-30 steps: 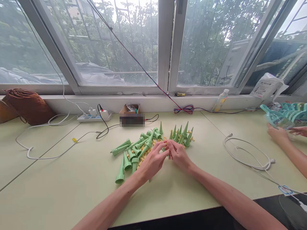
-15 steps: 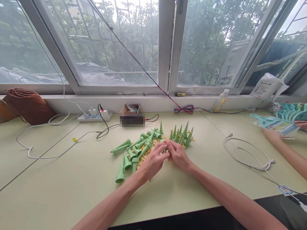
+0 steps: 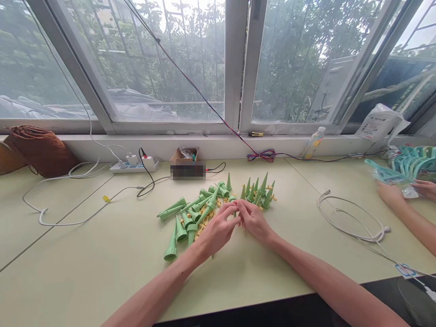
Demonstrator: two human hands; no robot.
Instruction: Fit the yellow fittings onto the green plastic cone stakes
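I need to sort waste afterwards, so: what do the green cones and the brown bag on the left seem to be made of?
Green cones: probably moulded plastic, smooth with a dull sheen; even colour, hollow open ends. Brown bag: seemingly soft cloth, perhaps suede-like, matt; it slumps and creases.

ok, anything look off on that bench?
Nothing damaged or spilled. The green spikes lie in a jumbled heap beside the left hand, while another batch stands upright. A loose white cable sprawls to the right; a red-black wire crosses the window.
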